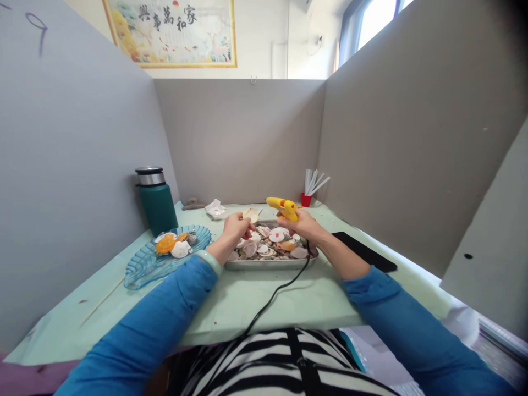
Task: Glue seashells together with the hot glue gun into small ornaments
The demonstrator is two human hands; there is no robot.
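Observation:
Between the fingers of my left hand [236,230] is a pale, cream-coloured seashell [250,215], held up over the far left part of the tray. My right hand [304,225] is wrapped round a yellow hot glue gun [282,207], whose nozzle points left toward the shell without touching it. A black cord [275,296] runs from the gun down over the table's front edge. Below both hands lies a shallow metal tray [268,265] heaped with loose shells [264,248] in white, pink and orange.
On the left, a blue shell-shaped dish [142,270] bears orange and white shells. Behind it stands a green bottle [157,206]. A red cup [306,200] of white sticks, crumpled white tissue [215,208], a black flat object [365,252] and a thin stick [102,300] surround the tray. Grey partitions [243,137] enclose the table.

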